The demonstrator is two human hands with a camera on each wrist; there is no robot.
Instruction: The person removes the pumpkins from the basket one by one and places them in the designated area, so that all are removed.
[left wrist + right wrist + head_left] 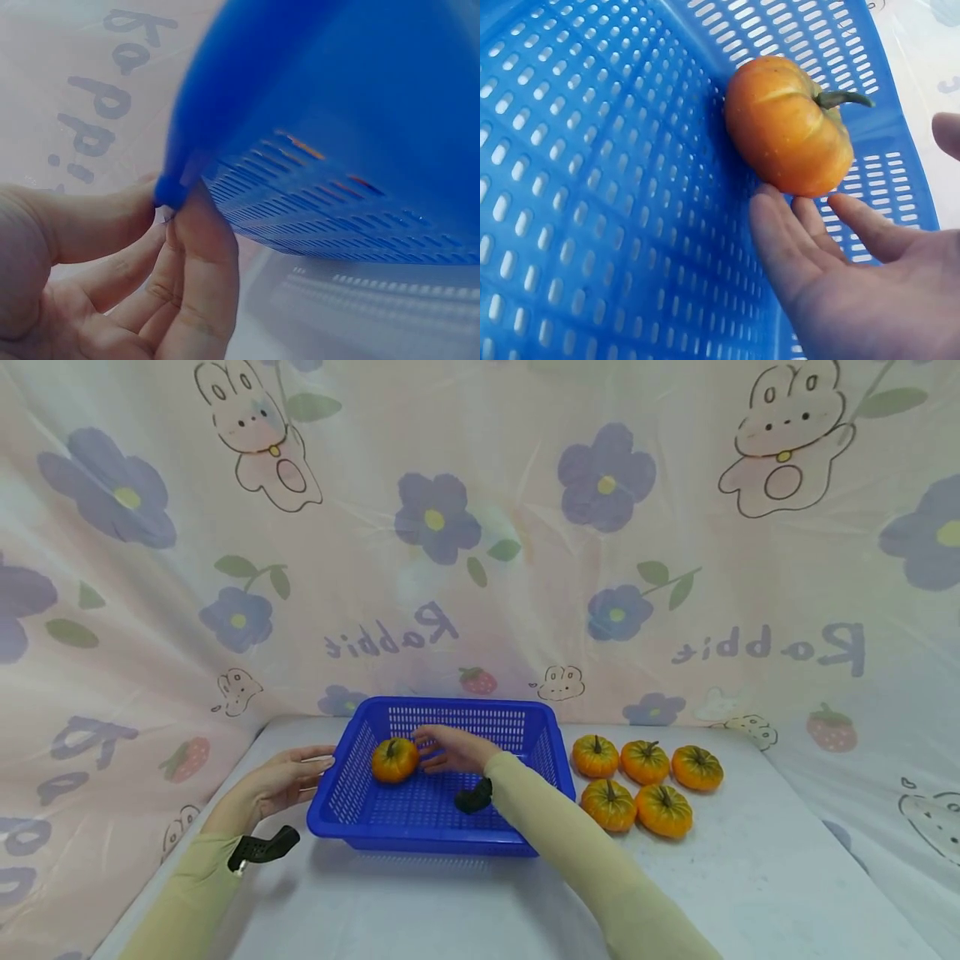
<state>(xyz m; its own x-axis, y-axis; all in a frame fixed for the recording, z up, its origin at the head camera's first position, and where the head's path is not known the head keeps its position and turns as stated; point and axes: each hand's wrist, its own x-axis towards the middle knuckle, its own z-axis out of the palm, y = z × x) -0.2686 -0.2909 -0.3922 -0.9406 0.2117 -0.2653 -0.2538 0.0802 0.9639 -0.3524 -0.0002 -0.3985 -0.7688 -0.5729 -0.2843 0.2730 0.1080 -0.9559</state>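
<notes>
A blue plastic basket (pixel 442 837) with slotted walls stands on the table. My left hand (pixel 283 781) pinches its left rim; the left wrist view shows thumb and fingers (pixel 206 262) on either side of the rim (pixel 180 169). Inside the basket, toward the left end, sits a small orange pumpkin (pixel 395 761) with a green stem. My right hand (pixel 456 749) reaches into the basket from the right, its fingers loosely extended. In the right wrist view the fingertips (pixel 765 201) are right at the side of the pumpkin (pixel 784 127), with the thumb held apart.
Several more orange pumpkins (pixel 609 804) lie in two rows on the white table (pixel 757 877), just right of the basket. A printed curtain (pixel 517 577) with rabbits and flowers hangs behind the table and along its left side.
</notes>
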